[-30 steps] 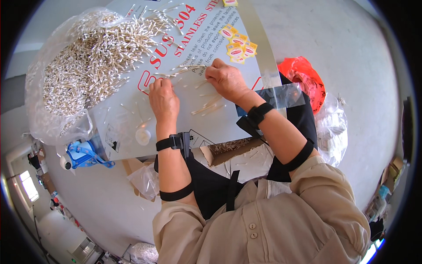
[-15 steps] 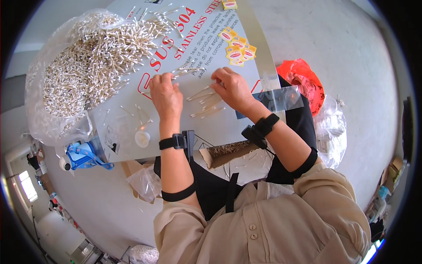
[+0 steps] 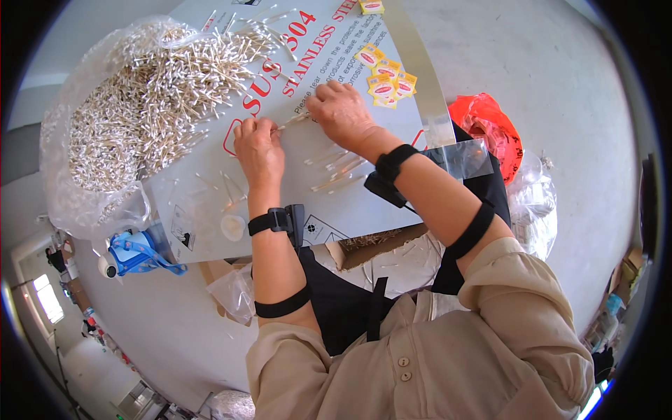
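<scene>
Several cotton swabs (image 3: 293,121) lie on the sheet-covered table between my two hands. My left hand (image 3: 259,152) is at the left end of them, fingers curled down and pressed together; what they hold, if anything, is hidden. My right hand (image 3: 343,117) is bent over their right end, its fingers closed on the swabs there. Nearer to me, a loose row of swabs (image 3: 339,170) rests below my right hand. A large heap of cotton swabs (image 3: 161,105) spills from a clear plastic bag (image 3: 59,168) at the left.
Small yellow-and-white packets (image 3: 386,85) lie at the far right of the table (image 3: 210,241). A round white lid-like piece (image 3: 232,227) sits near the front edge. A blue bottle (image 3: 133,252) stands at the left, an open carton (image 3: 374,246) by my lap, a red bag (image 3: 490,126) at the right.
My right hand has moved left and away from me, over the swabs beyond the loose row. My left hand has shifted only slightly. The view has tilted a little.
</scene>
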The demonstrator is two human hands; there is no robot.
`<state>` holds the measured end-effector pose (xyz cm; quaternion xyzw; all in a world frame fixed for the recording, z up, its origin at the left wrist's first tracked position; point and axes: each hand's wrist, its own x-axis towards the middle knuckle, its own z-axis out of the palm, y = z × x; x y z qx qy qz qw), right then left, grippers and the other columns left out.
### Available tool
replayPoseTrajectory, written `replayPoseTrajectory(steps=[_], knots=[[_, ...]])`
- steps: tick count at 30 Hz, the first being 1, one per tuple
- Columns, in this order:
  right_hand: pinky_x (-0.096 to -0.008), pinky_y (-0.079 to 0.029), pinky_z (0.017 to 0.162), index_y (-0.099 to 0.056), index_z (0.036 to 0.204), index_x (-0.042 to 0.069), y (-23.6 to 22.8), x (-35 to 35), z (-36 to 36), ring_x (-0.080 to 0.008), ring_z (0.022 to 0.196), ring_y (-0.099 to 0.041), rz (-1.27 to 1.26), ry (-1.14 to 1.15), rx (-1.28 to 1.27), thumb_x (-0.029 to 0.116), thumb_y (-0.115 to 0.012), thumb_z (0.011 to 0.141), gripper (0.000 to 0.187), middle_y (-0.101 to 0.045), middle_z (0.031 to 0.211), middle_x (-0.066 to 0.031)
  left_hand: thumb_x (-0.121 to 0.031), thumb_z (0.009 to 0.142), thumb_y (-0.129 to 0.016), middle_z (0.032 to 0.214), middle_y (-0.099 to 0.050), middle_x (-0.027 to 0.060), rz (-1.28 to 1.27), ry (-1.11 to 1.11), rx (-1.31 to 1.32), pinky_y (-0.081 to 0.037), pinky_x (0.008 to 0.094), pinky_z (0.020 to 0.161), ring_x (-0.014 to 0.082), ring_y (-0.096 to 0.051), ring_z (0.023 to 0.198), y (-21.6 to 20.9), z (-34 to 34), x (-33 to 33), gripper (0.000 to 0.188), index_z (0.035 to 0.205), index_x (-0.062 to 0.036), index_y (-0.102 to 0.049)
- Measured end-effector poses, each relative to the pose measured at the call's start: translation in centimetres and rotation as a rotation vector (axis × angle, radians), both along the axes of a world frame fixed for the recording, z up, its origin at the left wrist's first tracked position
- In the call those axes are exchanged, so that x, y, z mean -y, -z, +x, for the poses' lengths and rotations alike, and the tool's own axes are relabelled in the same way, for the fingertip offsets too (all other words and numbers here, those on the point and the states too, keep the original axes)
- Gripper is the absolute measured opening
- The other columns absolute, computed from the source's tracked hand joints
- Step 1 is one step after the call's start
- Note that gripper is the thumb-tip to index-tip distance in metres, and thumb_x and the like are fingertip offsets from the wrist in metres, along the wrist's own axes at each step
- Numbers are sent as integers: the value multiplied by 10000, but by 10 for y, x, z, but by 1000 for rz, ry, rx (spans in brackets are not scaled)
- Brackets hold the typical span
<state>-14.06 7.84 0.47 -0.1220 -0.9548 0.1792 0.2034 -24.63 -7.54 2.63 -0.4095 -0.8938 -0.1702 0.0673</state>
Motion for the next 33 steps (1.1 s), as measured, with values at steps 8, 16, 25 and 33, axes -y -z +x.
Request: replayPoseTrajectory(steps=[8,16,25,33], knots=[[-393,-495,776,-628,855,88,-6,-10,46,-278,895,-595,-32,-110,102,85,-632,765,90,-597,890,-83,-17,720,-733,833,-579,83,4,-7,131,-464,439,765,316,-551,881,1,-10,1,159,824,-75,-628],[-408,-523,768,-580,936,73,-17,9,52,-330,903,-600,-433,24,-97,137,-714,750,239,-562,943,-109,-33,735,-720,859,-615,95,40,117,265,-474,424,746,309,-568,884,-5,11,-11,131,834,-48,-635],[-400,-522,776,-629,889,60,-1,0,21,-307,955,-601,-197,-45,18,62,-615,808,82,-568,968,-110,-6,747,-686,888,-631,130,-49,-27,267,-476,442,765,339,-578,885,-5,3,2,100,821,-21,-621],[-399,-523,757,-618,850,61,-1,-2,41,-296,928,-604,-290,-44,-29,89,-638,793,66,-567,942,-103,-4,734,-684,817,-628,145,-21,-34,295,-477,469,719,362,-587,832,-2,-2,-3,103,810,-30,-620]])
